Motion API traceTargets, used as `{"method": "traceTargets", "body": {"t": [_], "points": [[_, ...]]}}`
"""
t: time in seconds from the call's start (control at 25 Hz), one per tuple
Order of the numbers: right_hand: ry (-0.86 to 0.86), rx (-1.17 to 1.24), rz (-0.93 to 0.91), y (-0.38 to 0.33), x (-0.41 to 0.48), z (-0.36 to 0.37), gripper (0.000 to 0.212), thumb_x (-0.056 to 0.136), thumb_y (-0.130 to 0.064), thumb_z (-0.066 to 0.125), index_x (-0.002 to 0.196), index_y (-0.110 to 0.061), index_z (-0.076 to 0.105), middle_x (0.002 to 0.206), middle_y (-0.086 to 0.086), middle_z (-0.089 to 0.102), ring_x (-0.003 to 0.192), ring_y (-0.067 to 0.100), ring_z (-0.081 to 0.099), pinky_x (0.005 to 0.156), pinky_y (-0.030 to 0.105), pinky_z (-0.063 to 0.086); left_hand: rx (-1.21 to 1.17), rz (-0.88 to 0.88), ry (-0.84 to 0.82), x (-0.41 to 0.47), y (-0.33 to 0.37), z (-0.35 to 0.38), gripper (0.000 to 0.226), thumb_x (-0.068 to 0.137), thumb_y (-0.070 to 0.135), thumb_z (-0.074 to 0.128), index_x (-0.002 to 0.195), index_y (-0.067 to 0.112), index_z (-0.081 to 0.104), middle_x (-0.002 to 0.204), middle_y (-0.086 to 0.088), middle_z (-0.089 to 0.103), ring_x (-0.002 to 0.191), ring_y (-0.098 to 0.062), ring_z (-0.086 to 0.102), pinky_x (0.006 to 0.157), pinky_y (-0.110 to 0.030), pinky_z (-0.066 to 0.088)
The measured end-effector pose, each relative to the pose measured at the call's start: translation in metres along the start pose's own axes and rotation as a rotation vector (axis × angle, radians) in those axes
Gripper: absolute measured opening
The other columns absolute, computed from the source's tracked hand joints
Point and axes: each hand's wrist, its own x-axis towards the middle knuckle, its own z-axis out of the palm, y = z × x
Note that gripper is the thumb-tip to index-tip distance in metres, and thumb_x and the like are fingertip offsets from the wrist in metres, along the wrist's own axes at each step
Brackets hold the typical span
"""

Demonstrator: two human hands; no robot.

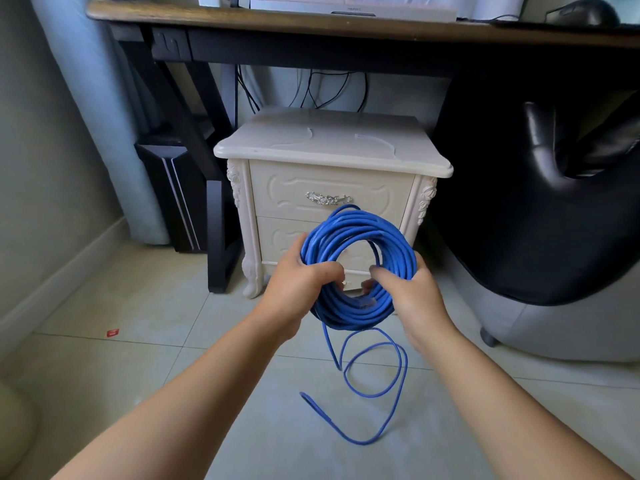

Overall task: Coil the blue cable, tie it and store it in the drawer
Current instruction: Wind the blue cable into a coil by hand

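A thick round coil of blue cable [360, 237] is held up in front of the cream bedside cabinet [329, 143]. My left hand [298, 282] grips the coil's left side, thumb through the ring. My right hand [412, 292] grips its right side the same way. A loose tail of the cable [377, 386] hangs from the coil's bottom and loops on the tiled floor. The cabinet's top drawer [294, 188], with a silver handle [328, 198], is closed; the lower drawer is partly hidden behind the coil. Two pale ties [377, 142] lie on the cabinet top.
A dark wooden desk [311, 20] spans above the cabinet, its black leg [218, 216] to the left. A black and grey chair [554, 202] stands at the right. A small red scrap [112, 333] lies on the floor at left. Black wires hang behind the cabinet.
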Motion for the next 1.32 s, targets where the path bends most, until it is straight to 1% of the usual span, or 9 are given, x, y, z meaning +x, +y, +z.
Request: {"method": "traceTargets", "body": {"t": [0.16,0.28,0.36,0.52,0.6,0.72,0.92,1.12,1.32], "points": [[-0.149,-0.123,-0.229,-0.016,0.002,-0.014,0.072,0.064,-0.056,0.073,0.128,-0.053,0.040,0.137,-0.014,0.046,0.129,-0.001,0.044,0.097,0.017,0.037,0.186,0.099,-0.016,0.000,0.011,-0.017,0.050,0.057,0.004,0.063,0.103,0.024,0.063,0.064,0.010,0.057,0.059,-0.013,0.054,0.058,-0.023,0.045],[-0.238,-0.058,-0.362,-0.032,0.005,-0.022,0.057,0.080,-0.069,0.047,0.134,-0.052,0.040,0.147,-0.022,0.039,0.135,-0.014,0.030,0.103,0.004,0.024,0.354,0.130,-0.138,-0.004,0.016,-0.025,0.049,0.064,-0.007,0.065,0.102,0.024,0.063,0.066,0.012,0.060,0.056,-0.008,0.054,0.054,-0.019,0.045],[-0.256,-0.164,-0.348,-0.028,0.010,-0.021,0.046,0.092,-0.067,0.036,0.127,-0.045,0.055,0.138,-0.020,0.053,0.132,-0.007,0.040,0.110,0.013,0.028,0.377,0.127,-0.195,-0.006,0.016,-0.025,0.050,0.062,-0.007,0.064,0.102,0.023,0.063,0.067,0.013,0.061,0.057,-0.008,0.055,0.055,-0.019,0.045],[-0.175,-0.351,-0.329,-0.012,0.022,-0.015,0.043,0.101,-0.046,0.043,0.099,-0.011,0.068,0.097,0.013,0.069,0.096,0.029,0.062,0.085,0.034,0.049,0.311,0.106,-0.149,-0.002,0.015,-0.031,0.050,0.061,-0.006,0.064,0.102,0.022,0.065,0.072,0.006,0.060,0.060,-0.012,0.054,0.057,-0.022,0.045],[-0.153,-0.304,-0.348,-0.014,0.023,-0.014,0.038,0.102,-0.041,0.043,0.097,-0.013,0.068,0.093,0.008,0.069,0.088,0.021,0.062,0.083,0.033,0.048,0.243,0.079,-0.099,0.002,0.013,-0.032,0.051,0.057,-0.002,0.063,0.104,0.020,0.066,0.076,0.000,0.057,0.061,-0.014,0.052,0.057,-0.024,0.044],[-0.148,-0.139,-0.245,-0.017,0.015,-0.007,0.035,0.103,-0.043,0.038,0.103,-0.026,0.069,0.103,-0.012,0.070,0.099,0.002,0.061,0.097,0.026,0.044,0.140,0.044,-0.049,0.006,0.010,-0.029,0.054,0.054,0.000,0.060,0.104,0.017,0.066,0.076,-0.003,0.053,0.062,-0.015,0.049,0.056,-0.027,0.042],[-0.321,0.102,-0.105,-0.007,0.013,-0.003,0.081,0.076,-0.085,0.038,0.136,-0.032,0.053,0.132,-0.002,0.063,0.124,0.017,0.057,0.108,0.044,0.043,-0.044,0.008,0.094,0.010,0.009,-0.027,0.044,0.052,-0.002,0.056,0.093,0.012,0.066,0.062,-0.003,0.046,0.060,-0.023,0.043,0.064,-0.038,0.038],[-0.346,0.327,0.043,0.002,-0.004,0.019,0.080,0.064,-0.048,0.079,0.132,-0.017,0.051,0.119,0.014,0.067,0.103,0.030,0.069,0.084,0.051,0.058,-0.356,-0.011,0.198,0.009,0.014,-0.016,0.036,0.058,-0.004,0.049,0.090,0.011,0.057,0.058,-0.002,0.046,0.049,-0.018,0.046,0.058,-0.033,0.042],[-0.161,0.510,0.106,-0.005,-0.003,0.023,0.038,0.083,-0.002,0.066,0.120,-0.004,0.057,0.099,0.021,0.071,0.085,0.033,0.074,0.083,0.048,0.056,-0.430,-0.027,0.125,-0.002,0.005,0.008,0.024,0.078,-0.011,0.047,0.088,0.011,0.051,0.060,0.001,0.051,0.056,-0.015,0.052,0.061,-0.028,0.050]]}}
